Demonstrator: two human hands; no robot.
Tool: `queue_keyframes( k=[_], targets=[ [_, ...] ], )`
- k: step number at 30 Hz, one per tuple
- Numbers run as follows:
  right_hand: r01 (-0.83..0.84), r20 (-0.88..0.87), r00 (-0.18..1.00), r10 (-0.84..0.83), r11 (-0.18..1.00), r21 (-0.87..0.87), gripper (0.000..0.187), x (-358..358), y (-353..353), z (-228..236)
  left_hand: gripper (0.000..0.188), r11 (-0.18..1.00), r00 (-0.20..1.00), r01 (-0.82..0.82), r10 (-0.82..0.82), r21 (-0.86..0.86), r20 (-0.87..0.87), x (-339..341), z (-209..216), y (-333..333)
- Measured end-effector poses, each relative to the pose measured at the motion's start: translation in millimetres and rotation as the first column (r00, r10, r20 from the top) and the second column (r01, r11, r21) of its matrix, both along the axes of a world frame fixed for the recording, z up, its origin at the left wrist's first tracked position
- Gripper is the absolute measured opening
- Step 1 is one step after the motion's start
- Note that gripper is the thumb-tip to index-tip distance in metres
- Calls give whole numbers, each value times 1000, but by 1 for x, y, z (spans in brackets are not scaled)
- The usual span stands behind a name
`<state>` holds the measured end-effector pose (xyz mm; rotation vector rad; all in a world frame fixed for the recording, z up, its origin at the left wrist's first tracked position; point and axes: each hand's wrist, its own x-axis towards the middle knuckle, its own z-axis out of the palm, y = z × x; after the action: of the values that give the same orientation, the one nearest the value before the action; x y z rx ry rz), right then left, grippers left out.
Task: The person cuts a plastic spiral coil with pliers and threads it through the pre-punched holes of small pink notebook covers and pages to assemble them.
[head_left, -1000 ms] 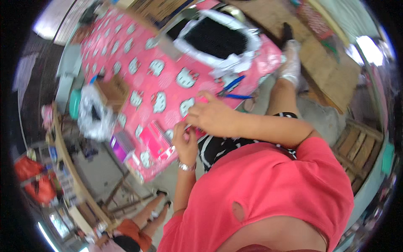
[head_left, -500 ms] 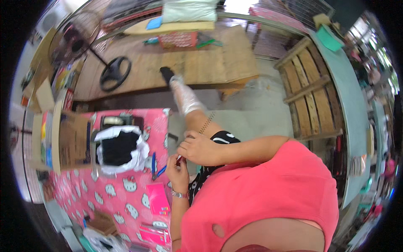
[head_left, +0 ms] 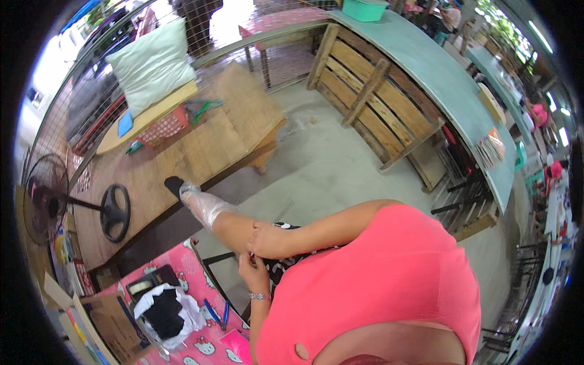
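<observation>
My two hands meet over my lap, closed and close together. My right hand (head_left: 266, 239) has its fingers bent around a thin spiral wire coil (head_left: 284, 211); the coil's free end sticks out past the hand, above the floor. Just below it, my left hand (head_left: 254, 274), with a bracelet at the wrist, is pinched on something small, mostly hidden by the fingers. Blue-handled pliers (head_left: 225, 314) lie on the pink patterned table cover (head_left: 204, 345), left of my left hand. Nearby sits a white-lined container (head_left: 193, 313) of black pieces (head_left: 163, 313).
My leg, wrapped in clear plastic (head_left: 210, 205), stretches onto a wooden platform (head_left: 201, 146). A fan (head_left: 112, 213) stands on it, with a red basket (head_left: 167, 129) and a pillow (head_left: 152, 67). A cardboard box (head_left: 118, 322) is at lower left. A pale green counter (head_left: 420, 61) runs along the right.
The view has swung to the right and up, so the table slides toward the lower left. My hands stay together; the red bit seen between them earlier is no longer plain.
</observation>
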<state>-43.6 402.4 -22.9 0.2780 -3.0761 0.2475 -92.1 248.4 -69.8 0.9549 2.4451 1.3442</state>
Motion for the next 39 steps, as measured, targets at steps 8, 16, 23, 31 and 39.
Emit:
queue_keyframes(
  k=[8, 16, 23, 31, 39],
  targets=[
    [18, 55, 998, -11, 991, -129, 18, -3, 8, 0, 14, 1000, 996, 0, 2, -25, 93, -8, -16, 2],
    [55, 129, 991, -20, 961, -271, 21, -13, 22, -7, 14, 996, 997, 66, -68, 61, 26, 3, 13, 15],
    [86, 245, 969, -43, 982, -167, 24, 5, 25, 77, 21, 997, 982, 34, -47, 73, 185, -5, -10, 11],
    [75, 351, 935, -37, 993, -94, 26, 4, 22, 39, 23, 993, 981, 64, -80, 97, 177, -3, -10, 18],
    [137, 272, 962, -38, 923, -359, 26, 8, 32, -17, 17, 994, 995, 94, -92, -57, 38, 1, -6, 27]
  ],
)
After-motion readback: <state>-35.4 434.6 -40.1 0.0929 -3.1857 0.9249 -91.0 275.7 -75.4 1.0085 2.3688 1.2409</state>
